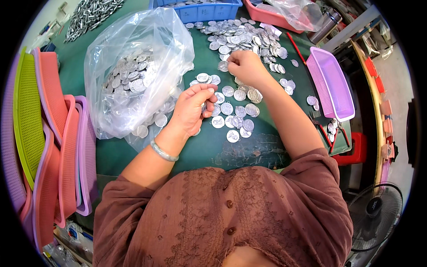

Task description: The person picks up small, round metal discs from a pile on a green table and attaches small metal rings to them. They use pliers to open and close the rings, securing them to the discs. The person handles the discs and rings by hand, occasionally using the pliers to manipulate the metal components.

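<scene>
My left hand (192,107) is closed around a few round silver medallions, beside a clear plastic bag (133,53) full of the same discs. My right hand (244,66) rests with curled fingers on the green table (204,147), pinching a medallion at the near edge of a big loose pile of medallions (242,38). Between my hands lies a small flat group of medallions (235,113) laid out side by side.
Stacked pink, purple and green plastic trays (49,133) stand at my left. An empty purple basket (331,82) sits at the right, with red-handled pliers (329,133) near it. A blue bin (204,11) and a pink bin (271,15) are at the back; a fan (376,209) is lower right.
</scene>
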Demonstrator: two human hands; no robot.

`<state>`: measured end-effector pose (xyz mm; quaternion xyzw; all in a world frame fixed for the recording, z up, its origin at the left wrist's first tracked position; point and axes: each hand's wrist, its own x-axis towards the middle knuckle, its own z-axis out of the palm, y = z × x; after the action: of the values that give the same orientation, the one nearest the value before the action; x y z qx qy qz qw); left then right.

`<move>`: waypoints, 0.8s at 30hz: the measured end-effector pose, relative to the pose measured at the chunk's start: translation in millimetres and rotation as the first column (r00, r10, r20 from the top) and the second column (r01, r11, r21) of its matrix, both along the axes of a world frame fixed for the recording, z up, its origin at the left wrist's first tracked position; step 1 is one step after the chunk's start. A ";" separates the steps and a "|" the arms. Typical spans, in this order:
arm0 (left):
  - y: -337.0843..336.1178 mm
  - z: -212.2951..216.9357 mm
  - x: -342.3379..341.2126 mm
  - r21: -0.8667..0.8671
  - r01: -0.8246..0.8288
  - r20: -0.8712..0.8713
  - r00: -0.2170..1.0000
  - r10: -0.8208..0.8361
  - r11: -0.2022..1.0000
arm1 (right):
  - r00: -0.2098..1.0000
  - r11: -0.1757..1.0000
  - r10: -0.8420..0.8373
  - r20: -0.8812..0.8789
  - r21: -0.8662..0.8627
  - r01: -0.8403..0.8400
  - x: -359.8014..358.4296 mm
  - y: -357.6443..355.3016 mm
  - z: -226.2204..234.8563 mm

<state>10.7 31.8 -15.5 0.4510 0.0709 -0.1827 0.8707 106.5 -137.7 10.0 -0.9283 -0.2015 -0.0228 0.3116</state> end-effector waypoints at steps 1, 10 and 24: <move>-0.8 0.8 -0.4 0.009 -0.010 -0.001 1.000 0.010 1.000 | 0.922 0.930 0.008 -0.388 0.340 0.135 -5.9 0.3 -0.4; -4.4 -0.4 -3.2 0.053 -0.110 0.085 0.991 0.106 0.992 | 0.662 0.547 0.371 -0.651 0.729 0.411 -69.7 1.0 2.9; -2.9 3.6 -2.7 0.130 -0.074 0.111 0.992 0.060 0.989 | 0.659 0.595 0.408 -0.631 0.732 0.332 -69.4 -11.5 -3.1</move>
<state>8.1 28.9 -12.0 0.5147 0.0513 -0.1238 0.8468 37.1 -149.2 6.9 -0.6003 -0.0433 0.2814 0.7474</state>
